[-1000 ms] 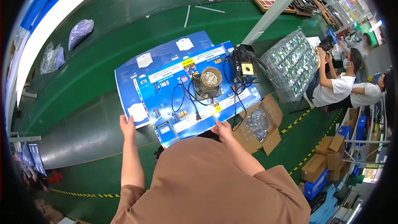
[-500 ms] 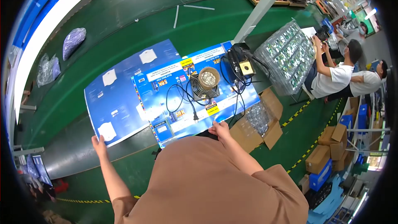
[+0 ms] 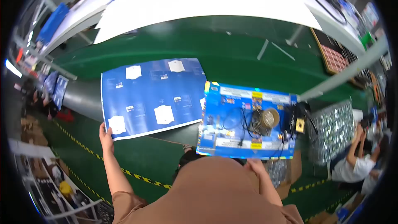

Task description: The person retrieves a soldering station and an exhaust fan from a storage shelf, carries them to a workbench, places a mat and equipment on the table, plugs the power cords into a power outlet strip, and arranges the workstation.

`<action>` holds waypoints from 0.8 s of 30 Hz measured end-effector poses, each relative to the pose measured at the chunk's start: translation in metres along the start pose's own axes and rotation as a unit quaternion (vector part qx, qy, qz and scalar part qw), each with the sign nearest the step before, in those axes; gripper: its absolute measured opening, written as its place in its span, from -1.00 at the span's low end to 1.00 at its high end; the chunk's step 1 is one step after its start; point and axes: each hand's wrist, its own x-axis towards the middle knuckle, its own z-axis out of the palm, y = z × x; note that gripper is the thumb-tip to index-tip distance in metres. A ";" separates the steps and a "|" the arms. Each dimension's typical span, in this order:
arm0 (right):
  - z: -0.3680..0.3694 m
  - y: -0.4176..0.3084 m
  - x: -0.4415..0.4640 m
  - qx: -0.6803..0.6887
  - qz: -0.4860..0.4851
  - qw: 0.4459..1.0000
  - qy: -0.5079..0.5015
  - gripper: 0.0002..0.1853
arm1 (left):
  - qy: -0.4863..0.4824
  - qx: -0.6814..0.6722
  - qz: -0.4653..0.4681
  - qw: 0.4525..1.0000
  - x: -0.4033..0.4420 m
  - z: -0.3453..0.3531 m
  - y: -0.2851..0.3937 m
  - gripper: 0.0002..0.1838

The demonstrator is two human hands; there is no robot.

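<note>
My left hand (image 3: 106, 137) pinches the lower left corner of a large blue printed sheet (image 3: 149, 95) with white label-shaped patches. This sheet lies on the dark work surface, and its right edge meets a second, brighter blue printed sheet (image 3: 232, 135). At the near edge of that second sheet is my right hand (image 3: 256, 166), its fingers blurred and partly hidden. On the brighter sheet stand a round tub (image 3: 270, 118) of small pieces, a dark fan (image 3: 259, 123) beneath it, black cables (image 3: 234, 120) and a black soldering station (image 3: 296, 120).
A stack of clear trays (image 3: 331, 130) with circuit boards stands at right, beside seated co-workers (image 3: 350, 164). An open cardboard box (image 3: 295, 166) with clear packs sits below my right hand. A grey post (image 3: 348, 72) rises behind. A white-topped bench (image 3: 207, 0) runs along the far side.
My view has turned left. The large blue sheet has slid left, largely out from under the brighter sheet, with my left hand at its corner. My right hand stays by the brighter sheet's near edge.
</note>
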 end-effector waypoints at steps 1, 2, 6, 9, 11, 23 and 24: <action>0.004 -0.012 -0.007 -0.054 0.000 0.998 0.024 -0.57 | 0.024 -0.027 -0.036 0.999 -0.010 -0.008 0.002 -0.61; 0.001 -0.017 -0.006 -0.150 -0.010 0.988 -0.019 -0.56 | 0.047 -0.035 -0.047 0.997 -0.015 -0.017 -0.005 -0.64; 0.008 -0.045 0.008 -0.277 -0.014 0.955 -0.100 -0.56 | 0.061 -0.023 -0.221 0.973 -0.054 -0.046 -0.021 -0.57; 0.023 -0.060 0.023 -0.255 -0.008 0.957 -0.140 -0.55 | 0.024 -0.074 -0.279 0.957 -0.091 -0.059 -0.045 -0.43; 0.036 -0.071 0.036 -0.273 -0.067 0.946 -0.162 -0.58 | 0.014 -0.061 -0.293 0.954 -0.118 -0.057 -0.045 -0.37; 0.163 -0.147 0.068 -0.199 -0.130 0.927 -0.290 -0.76 | 0.207 -0.309 -0.171 0.912 -0.231 -0.059 -0.110 -0.33; 0.169 -0.150 0.069 -0.197 -0.130 0.929 -0.286 -0.76 | 0.230 -0.338 -0.158 0.899 -0.235 -0.057 -0.122 -0.33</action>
